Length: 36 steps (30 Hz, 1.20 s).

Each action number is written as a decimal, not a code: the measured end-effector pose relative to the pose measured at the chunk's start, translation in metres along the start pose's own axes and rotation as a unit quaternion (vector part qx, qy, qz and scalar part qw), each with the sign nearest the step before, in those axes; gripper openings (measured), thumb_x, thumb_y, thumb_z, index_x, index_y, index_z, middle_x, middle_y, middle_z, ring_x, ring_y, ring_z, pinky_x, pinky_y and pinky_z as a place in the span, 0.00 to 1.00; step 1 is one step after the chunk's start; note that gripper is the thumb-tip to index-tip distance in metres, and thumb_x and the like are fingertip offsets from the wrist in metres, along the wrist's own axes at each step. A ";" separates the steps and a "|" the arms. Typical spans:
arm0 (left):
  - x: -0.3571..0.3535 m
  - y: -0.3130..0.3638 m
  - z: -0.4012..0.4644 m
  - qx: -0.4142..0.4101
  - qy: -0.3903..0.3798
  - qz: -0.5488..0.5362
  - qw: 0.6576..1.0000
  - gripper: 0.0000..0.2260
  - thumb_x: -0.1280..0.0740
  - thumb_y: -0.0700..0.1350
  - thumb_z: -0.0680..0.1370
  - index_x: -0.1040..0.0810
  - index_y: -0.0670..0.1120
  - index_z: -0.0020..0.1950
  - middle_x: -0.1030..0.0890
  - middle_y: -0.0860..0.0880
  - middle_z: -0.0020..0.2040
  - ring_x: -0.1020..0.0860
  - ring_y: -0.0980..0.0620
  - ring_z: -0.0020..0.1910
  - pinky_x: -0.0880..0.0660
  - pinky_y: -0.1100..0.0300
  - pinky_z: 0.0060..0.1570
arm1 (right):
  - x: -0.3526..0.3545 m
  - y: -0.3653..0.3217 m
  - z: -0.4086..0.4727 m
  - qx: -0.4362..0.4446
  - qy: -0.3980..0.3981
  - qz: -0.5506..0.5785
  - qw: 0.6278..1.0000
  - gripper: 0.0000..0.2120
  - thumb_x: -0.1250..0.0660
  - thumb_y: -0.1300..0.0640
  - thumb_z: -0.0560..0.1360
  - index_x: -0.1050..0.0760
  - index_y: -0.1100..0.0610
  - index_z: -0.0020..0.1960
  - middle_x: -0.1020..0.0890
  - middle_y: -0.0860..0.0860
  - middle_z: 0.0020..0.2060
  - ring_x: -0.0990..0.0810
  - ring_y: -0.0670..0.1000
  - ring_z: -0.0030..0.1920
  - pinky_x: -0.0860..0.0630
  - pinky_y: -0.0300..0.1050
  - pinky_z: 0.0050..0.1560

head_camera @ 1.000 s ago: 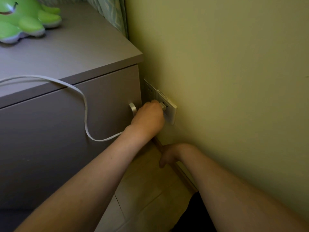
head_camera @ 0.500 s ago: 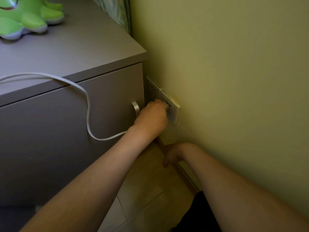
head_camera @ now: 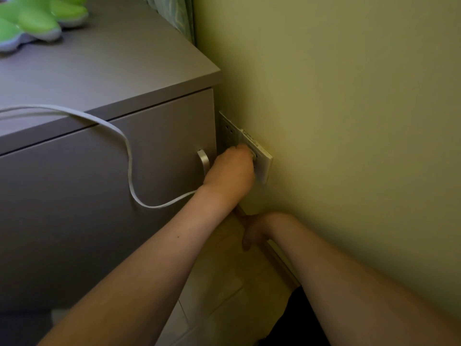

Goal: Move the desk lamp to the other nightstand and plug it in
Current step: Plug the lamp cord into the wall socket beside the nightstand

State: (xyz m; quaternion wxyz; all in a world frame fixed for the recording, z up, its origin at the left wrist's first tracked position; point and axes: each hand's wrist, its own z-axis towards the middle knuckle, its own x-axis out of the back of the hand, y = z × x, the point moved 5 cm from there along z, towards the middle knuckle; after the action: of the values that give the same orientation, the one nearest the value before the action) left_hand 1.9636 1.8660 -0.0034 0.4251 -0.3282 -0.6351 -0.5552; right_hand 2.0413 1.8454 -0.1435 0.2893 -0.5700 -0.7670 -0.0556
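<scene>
A white lamp cord [head_camera: 128,156] runs off the top of the grey nightstand [head_camera: 112,71], loops down its front and passes behind my left wrist. My left hand [head_camera: 230,168] is closed around the plug, which is mostly hidden, and presses it against the white wall outlet plate [head_camera: 262,156] low on the green wall. My right hand [head_camera: 253,229] rests lower down near the baseboard, fingers curled loosely, holding nothing. The lamp itself is out of view.
A green plush toy [head_camera: 37,18] lies at the back left of the nightstand top. A metal drawer handle [head_camera: 204,159] sticks out just left of my left hand. A patterned curtain [head_camera: 174,13] hangs behind. Pale floor tiles [head_camera: 224,295] lie below.
Hardly anything has moved; the view has shifted slightly while my left hand stays pressed at the outlet and my right hand stays by the baseboard.
</scene>
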 end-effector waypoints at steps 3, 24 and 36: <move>-0.002 -0.004 0.002 0.002 -0.014 -0.039 0.999 0.06 0.41 0.39 0.79 0.27 0.40 0.53 0.21 0.40 0.50 0.22 0.39 0.48 0.31 0.54 0.39 | -0.001 0.003 0.003 -0.006 -0.007 -0.024 1.000 0.36 0.30 0.54 0.74 0.43 0.59 0.76 0.28 0.56 0.70 0.25 0.59 0.66 0.25 0.56 0.64; -0.005 -0.002 0.007 -0.027 0.023 -0.047 0.998 0.03 0.39 0.41 0.77 0.27 0.42 0.46 0.20 0.40 0.46 0.21 0.38 0.44 0.33 0.55 0.36 | 0.009 0.001 0.000 0.008 0.006 -0.052 0.999 0.39 0.30 0.55 0.73 0.46 0.55 0.78 0.29 0.57 0.71 0.23 0.56 0.61 0.24 0.51 0.56; 0.019 0.019 -0.005 -0.016 -0.081 0.103 0.991 0.14 0.44 0.34 0.78 0.25 0.39 0.60 0.23 0.38 0.60 0.23 0.39 0.58 0.25 0.50 0.51 | 0.020 -0.002 -0.052 -0.006 0.102 -0.016 0.995 0.28 0.33 0.57 0.74 0.35 0.57 0.73 0.27 0.57 0.70 0.24 0.57 0.65 0.26 0.46 0.61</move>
State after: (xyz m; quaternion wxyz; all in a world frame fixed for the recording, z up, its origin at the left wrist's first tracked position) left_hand 1.9735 1.8628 0.0218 0.4216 -0.4423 -0.6216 -0.4902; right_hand 2.0559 1.8398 -0.0898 0.3620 -0.5507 -0.7420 -0.1228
